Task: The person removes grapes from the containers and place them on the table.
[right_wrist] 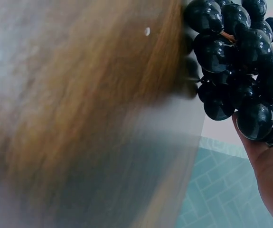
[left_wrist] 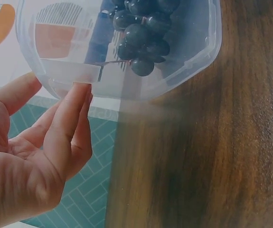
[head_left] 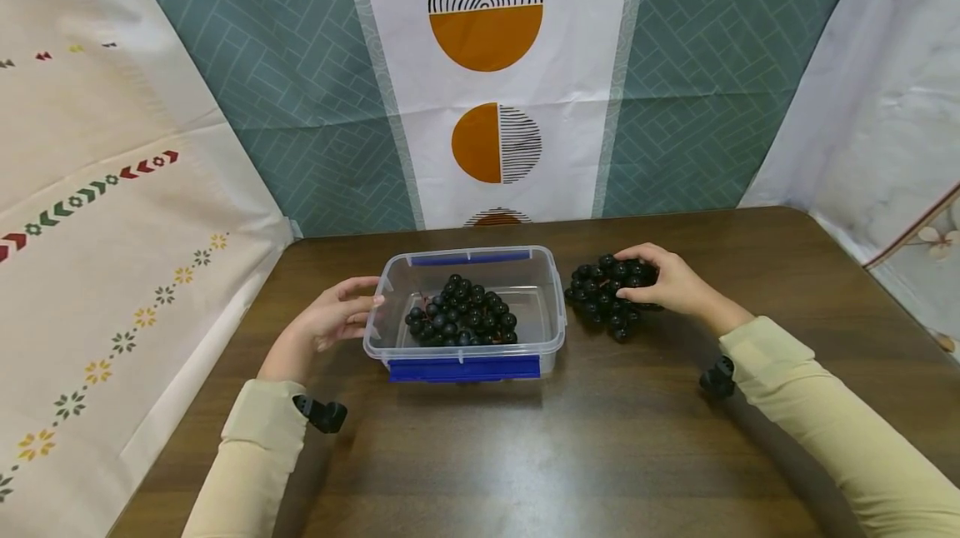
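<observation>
A clear plastic food container (head_left: 552, 330) with blue side clips stands lidless on the table, a bunch of dark grapes (head_left: 465, 313) inside it. At its left end is my left hand (head_left: 333, 315), whose fairly straight fingertips touch the container's outer wall near the rim; the left wrist view shows these fingers (left_wrist: 62, 126) against the plastic. To the right of the container, my right hand (head_left: 671, 281) grips a second bunch of dark grapes (head_left: 600, 292), thumb on the near side and fingers over the far side. Glossy grapes (right_wrist: 255, 50) partly hide that hand in the right wrist view.
The brown wooden table (head_left: 480, 455) extends in front of the container and to both sides. Behind it hangs a patterned cloth (head_left: 307, 63). A cream embroidered cloth (head_left: 97, 213) hangs at the left, a white one (head_left: 885, 105) at the right.
</observation>
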Available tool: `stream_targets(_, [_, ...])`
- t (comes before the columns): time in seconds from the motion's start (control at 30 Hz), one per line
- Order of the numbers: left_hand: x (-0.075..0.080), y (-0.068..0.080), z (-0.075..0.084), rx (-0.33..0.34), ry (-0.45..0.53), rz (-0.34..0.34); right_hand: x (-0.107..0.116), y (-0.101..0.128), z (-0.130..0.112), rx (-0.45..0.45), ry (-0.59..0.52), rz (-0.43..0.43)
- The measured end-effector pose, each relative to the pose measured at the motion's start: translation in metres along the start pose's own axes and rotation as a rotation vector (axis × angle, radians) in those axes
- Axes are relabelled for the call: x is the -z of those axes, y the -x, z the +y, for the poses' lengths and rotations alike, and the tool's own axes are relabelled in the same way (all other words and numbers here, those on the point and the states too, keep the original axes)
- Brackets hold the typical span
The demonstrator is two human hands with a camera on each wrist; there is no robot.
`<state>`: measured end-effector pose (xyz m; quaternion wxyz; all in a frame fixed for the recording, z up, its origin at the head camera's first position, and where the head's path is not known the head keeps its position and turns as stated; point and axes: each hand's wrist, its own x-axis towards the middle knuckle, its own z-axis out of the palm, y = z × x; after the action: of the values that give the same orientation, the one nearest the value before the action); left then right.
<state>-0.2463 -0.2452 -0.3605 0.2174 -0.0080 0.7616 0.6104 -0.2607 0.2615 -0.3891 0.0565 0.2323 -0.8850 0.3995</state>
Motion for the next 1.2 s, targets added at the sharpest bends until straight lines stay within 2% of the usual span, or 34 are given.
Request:
stream_targets(0.3, [0.0002, -0.0002, -0.0013, 0.006, -0.002, 0.017, 0.004, 0.0026, 0.0034, -0.016, -0.005, -0.022])
stream_targets(0.63, [0.0001, 0.0009, -0.0015, -0.001, 0.018, -0.003, 0.0066, 0.0071, 0.0044, -0.005, -0.022, -0.03])
stream_targets(1.2, [0.0003, -0.0003, -0.002, 0.017, 0.03, 0.023, 0.0098, 0.0087, 0.0019, -0.034, -0.03, -0.042])
